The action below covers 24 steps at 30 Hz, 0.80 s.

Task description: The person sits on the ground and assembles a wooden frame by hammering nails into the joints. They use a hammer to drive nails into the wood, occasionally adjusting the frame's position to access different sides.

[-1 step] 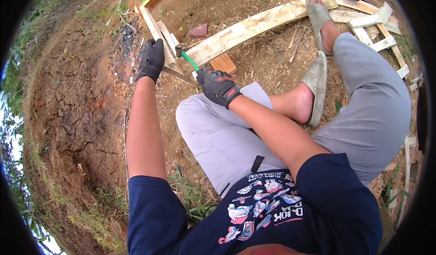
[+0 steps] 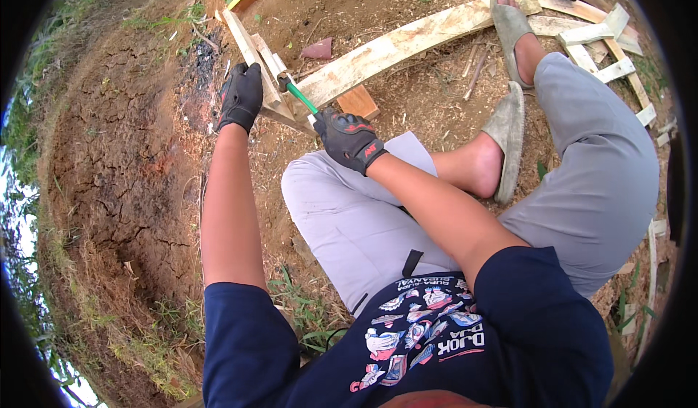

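Observation:
My right hand, in a black glove with red marks, is wrapped round the grip of a hammer with a green handle. The dark hammer head touches or hovers just over pale wooden strips; I cannot tell which. My left hand, also in a black glove, is closed round the edge of a narrow wooden frame piece, its fingers partly hidden. Beside the hammer, the end of a long pale plank lies close to the frame piece. Whether a nail is there is too small to see.
Under the long plank sits an orange-brown wood block. My sandalled foot rests at the plank's far end. A reddish shard lies on the dirt. Nailed slats and more boards are at the far right; cracked soil slopes on the left.

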{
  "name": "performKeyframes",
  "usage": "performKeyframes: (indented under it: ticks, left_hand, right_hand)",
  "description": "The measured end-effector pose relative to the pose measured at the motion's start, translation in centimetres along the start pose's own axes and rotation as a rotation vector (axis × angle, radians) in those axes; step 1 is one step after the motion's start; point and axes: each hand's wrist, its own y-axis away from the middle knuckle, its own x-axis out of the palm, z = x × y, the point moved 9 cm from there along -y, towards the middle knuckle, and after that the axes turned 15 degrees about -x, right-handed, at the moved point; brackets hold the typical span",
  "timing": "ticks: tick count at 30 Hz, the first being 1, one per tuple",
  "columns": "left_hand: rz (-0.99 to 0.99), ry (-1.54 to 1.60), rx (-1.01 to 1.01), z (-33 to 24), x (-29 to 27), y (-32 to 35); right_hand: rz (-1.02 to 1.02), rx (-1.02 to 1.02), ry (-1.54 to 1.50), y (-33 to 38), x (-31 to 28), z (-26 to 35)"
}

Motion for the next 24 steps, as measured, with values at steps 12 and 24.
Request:
performKeyframes:
  ticks: [12,24]
  left_hand:
    - [0.073,0.244,0.112,3.6,2.0,-3.5]
    - [0.671,1.205,-0.134,13.9,12.0,3.3]
  right_hand:
    - [0.015,0.108,-0.016,0.3,0.6,1.3]
    - [-0.059,-0.041,0.104,-1.4,0.0,-0.9]
